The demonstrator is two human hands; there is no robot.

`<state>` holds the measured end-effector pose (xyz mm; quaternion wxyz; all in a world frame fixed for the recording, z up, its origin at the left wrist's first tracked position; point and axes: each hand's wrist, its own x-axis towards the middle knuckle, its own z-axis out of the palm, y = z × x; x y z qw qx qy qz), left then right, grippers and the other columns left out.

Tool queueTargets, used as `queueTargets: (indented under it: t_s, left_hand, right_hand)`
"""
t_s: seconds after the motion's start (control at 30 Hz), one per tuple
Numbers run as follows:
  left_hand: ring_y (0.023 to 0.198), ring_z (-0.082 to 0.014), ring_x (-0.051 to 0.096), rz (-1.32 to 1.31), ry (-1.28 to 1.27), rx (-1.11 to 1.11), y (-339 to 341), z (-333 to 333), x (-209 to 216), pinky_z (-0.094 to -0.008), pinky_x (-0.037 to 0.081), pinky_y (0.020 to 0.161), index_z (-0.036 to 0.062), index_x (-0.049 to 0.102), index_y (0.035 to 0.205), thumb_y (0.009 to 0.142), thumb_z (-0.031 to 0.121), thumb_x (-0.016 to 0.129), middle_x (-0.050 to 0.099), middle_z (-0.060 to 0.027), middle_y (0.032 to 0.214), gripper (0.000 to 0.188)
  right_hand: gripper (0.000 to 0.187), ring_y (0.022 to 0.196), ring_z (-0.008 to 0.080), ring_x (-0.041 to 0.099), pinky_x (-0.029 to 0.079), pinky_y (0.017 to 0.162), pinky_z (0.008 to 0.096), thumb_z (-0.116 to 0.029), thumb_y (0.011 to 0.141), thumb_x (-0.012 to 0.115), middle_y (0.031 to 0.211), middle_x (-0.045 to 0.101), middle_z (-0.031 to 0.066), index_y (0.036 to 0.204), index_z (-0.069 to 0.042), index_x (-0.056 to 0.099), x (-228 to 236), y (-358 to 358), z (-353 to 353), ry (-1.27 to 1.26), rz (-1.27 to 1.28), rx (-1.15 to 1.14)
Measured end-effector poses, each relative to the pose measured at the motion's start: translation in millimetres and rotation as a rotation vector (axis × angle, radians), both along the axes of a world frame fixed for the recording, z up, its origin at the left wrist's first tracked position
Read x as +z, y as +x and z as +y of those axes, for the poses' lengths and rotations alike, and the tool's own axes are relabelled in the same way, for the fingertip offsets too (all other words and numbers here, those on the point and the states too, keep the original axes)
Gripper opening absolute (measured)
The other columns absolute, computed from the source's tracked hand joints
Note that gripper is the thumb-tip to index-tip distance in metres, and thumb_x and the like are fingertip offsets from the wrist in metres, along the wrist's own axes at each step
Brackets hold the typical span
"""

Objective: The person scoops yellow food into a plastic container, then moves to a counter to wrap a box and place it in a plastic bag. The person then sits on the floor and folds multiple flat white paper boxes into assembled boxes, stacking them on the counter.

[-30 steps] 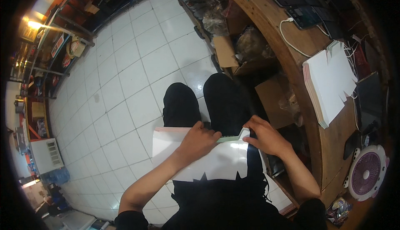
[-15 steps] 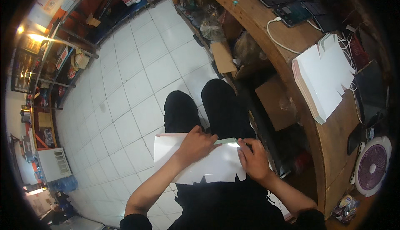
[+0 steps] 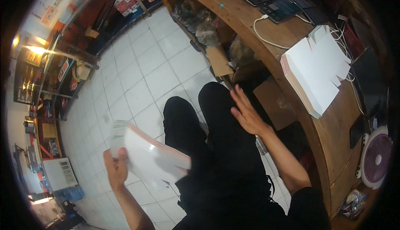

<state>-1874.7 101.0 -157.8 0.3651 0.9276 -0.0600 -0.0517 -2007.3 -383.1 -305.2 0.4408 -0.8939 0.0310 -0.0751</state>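
My left hand (image 3: 116, 167), out to the left above the floor, grips a white notched card sheet (image 3: 151, 151) by one end, the thumb lying on top. The card is folded along a pinkish edge and smeared by motion, so I cannot tell whether it is one sheet or more. Its far end reaches my left thigh. My right hand (image 3: 249, 115) is flat and empty beside my right knee, its fingers stretched forward. A stack of similar white notched card sheets (image 3: 316, 69) with pinkish and greenish edges lies on the wooden counter (image 3: 266, 59) to the right.
Phones and tablets (image 3: 281, 10) with a white cable (image 3: 260, 36) lie at the counter's far end. A round purple-and-white fan (image 3: 377, 159) stands at the right. Cardboard and plastic bags (image 3: 206, 34) fill the space under the counter. Shelves (image 3: 62, 63) line the left wall.
My left hand has carried the card sheet from my lap out to the left. My right hand has let go of it and moved forward beside my right knee, fingers now straight.
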Motion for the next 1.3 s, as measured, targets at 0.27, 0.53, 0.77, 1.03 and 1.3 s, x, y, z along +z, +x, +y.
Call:
queueTargets:
  t_s: [0.27,0.53,0.77,1.03,1.3]
  left_hand:
    - [0.089,-0.0118,0.053,-0.130,0.021,0.319,-32.5,54.5,4.1,-0.0288,0.047,0.079,-0.0027,0.058,0.116,0.111,0.054,0.067,0.060,-0.0072,0.104,0.057]
    - [0.085,-0.0116,0.049,-0.112,-0.139,0.293,-30.8,43.0,-3.9,-0.0289,0.044,0.076,-0.0038,0.062,0.123,0.111,0.052,0.067,0.057,-0.0037,0.102,0.057]
    - [0.083,-0.0145,0.049,-0.128,-0.003,0.359,-28.8,46.6,1.6,-0.0309,0.045,0.076,-0.0043,0.067,0.122,0.110,0.054,0.067,0.055,-0.0031,0.100,0.060]
    - [0.093,-0.0151,0.062,-0.265,-0.180,0.282,-3.8,-9.1,29.3,-0.0322,0.050,0.083,-0.0072,0.070,0.117,0.112,0.051,0.065,0.070,-0.0093,0.101,0.059]
    - [0.133,-0.0369,0.061,0.046,-0.152,0.653,17.5,-59.3,52.0,-0.0458,0.046,0.115,-0.0174,0.048,0.150,0.108,0.070,0.056,0.058,-0.0332,0.144,0.097]
  right_hand:
    - [0.066,0.170,0.0342,0.020,0.014,0.138,0.0539,-0.051,0.113,0.056,0.178,0.036,0.0151,0.167,-0.015,0.048,-3.9,38.0,-24.4,-0.172,0.337,-0.141]
    - [0.063,0.164,0.0385,0.034,0.025,0.129,0.0710,-0.052,0.116,0.046,0.174,0.041,0.0221,0.159,-0.007,0.054,-7.2,92.5,-30.0,-0.254,0.477,-0.064]
    - [0.052,0.156,0.0468,0.042,0.030,0.131,0.0612,-0.048,0.103,0.067,0.159,0.055,0.0232,0.136,-0.007,0.071,5.3,62.0,161.0,-0.149,-0.282,0.726]
    - [0.045,0.150,0.0475,0.048,0.034,0.127,0.0664,-0.046,0.112,0.053,0.151,0.063,0.0191,0.127,-0.010,0.076,-28.4,175.4,154.8,-0.700,0.027,0.193]
    - [0.062,0.148,0.0366,0.055,0.028,0.132,0.0592,-0.056,0.114,0.049,0.154,0.061,0.0228,0.151,-0.008,0.063,-19.8,176.3,130.9,-0.215,0.094,0.344]
